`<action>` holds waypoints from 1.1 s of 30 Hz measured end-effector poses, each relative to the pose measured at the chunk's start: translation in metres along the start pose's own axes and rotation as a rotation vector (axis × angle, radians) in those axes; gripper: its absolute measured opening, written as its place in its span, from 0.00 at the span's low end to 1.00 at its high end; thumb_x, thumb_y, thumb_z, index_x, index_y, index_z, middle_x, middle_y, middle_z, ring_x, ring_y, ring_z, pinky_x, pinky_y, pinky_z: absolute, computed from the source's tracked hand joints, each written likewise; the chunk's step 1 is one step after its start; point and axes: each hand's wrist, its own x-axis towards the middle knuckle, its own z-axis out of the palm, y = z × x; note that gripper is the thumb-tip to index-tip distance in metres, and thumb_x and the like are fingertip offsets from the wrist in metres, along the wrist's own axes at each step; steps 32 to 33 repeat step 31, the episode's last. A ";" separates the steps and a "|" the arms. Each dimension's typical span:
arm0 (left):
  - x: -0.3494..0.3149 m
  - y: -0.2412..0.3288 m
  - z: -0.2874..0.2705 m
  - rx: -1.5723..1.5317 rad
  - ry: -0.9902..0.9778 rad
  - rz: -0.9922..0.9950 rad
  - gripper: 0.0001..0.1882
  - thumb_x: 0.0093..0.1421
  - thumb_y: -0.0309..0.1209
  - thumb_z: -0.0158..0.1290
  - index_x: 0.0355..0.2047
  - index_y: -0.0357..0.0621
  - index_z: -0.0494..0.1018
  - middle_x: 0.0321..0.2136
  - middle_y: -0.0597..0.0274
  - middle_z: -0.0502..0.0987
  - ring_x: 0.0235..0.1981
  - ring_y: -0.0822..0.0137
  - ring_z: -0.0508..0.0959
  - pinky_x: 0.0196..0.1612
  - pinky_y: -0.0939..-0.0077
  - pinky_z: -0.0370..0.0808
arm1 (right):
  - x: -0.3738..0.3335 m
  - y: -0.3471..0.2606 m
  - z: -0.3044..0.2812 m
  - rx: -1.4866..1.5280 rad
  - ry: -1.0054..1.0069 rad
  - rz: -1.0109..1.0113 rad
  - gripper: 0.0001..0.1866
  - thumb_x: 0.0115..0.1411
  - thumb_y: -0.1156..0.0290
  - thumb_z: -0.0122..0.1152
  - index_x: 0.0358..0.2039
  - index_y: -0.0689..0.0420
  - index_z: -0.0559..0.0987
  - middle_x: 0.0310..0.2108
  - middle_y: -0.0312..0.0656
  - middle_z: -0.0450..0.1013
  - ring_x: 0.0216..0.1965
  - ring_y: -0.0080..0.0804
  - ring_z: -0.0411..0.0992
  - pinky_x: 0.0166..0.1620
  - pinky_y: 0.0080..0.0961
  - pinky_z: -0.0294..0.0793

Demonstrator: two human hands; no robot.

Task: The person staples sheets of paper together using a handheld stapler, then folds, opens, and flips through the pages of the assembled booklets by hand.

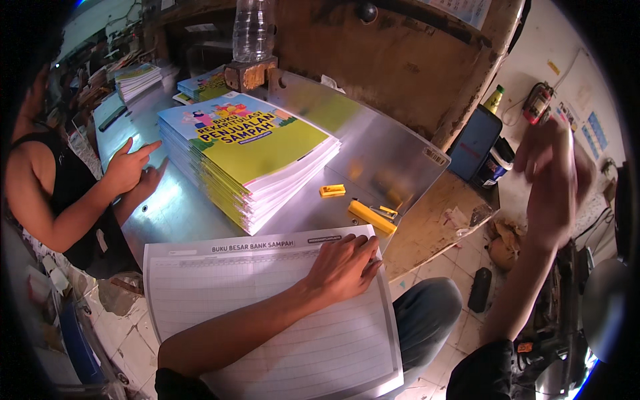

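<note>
A large white sheet [267, 320] printed with a ruled table hangs over the near edge of the metal tabletop and across my lap. Near its upper right corner, my left hand [343, 265] is closed on it, fingers curled at the edge. My right hand [555, 170] is raised well off to the right, away from the table; motion smears its fingers, so their state is unclear. Beyond the sheet rises a thick stack of booklets [257, 143] with blue and green covers. Right of the stack lie a yellow stapler [373, 217] and a small yellow piece [332, 191].
At the left a person [57, 200] in a black top holds both hands over the metal table [143, 217]. More booklets [137, 80] lie at the back. A plastic bottle [253, 33] stands on a wooden block [250, 73]. A fire extinguisher [537, 101] hangs on the right wall.
</note>
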 end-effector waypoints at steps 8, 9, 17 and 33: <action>0.005 0.004 0.025 0.051 0.003 0.053 0.11 0.59 0.34 0.59 0.38 0.46 0.71 0.31 0.61 0.78 0.37 0.58 0.80 0.36 0.61 0.79 | -0.032 -0.058 0.069 0.376 -0.942 -0.205 0.17 0.64 0.57 0.64 0.31 0.61 0.83 0.29 0.43 0.79 0.26 0.27 0.74 0.31 0.21 0.70; 0.000 -0.006 0.032 0.158 -0.015 -0.021 0.10 0.59 0.35 0.57 0.39 0.47 0.71 0.33 0.60 0.78 0.39 0.57 0.80 0.36 0.60 0.79 | -0.036 -0.052 0.082 0.471 -0.990 -0.223 0.17 0.63 0.57 0.66 0.32 0.61 0.84 0.29 0.43 0.80 0.26 0.28 0.74 0.31 0.21 0.71; 0.008 -0.011 -0.003 0.044 -0.181 0.165 0.11 0.57 0.36 0.61 0.38 0.47 0.77 0.28 0.61 0.77 0.32 0.59 0.79 0.36 0.63 0.77 | -0.030 -0.060 0.097 0.863 -1.221 -0.171 0.17 0.56 0.58 0.76 0.36 0.60 0.86 0.33 0.44 0.83 0.29 0.31 0.80 0.33 0.25 0.78; -0.001 -0.002 0.009 -0.036 -0.005 0.000 0.11 0.60 0.34 0.61 0.32 0.44 0.70 0.28 0.56 0.80 0.34 0.53 0.82 0.37 0.58 0.78 | 0.018 0.226 -0.073 -0.411 0.677 0.357 0.25 0.62 0.44 0.67 0.45 0.53 0.87 0.41 0.41 0.84 0.43 0.27 0.80 0.52 0.28 0.75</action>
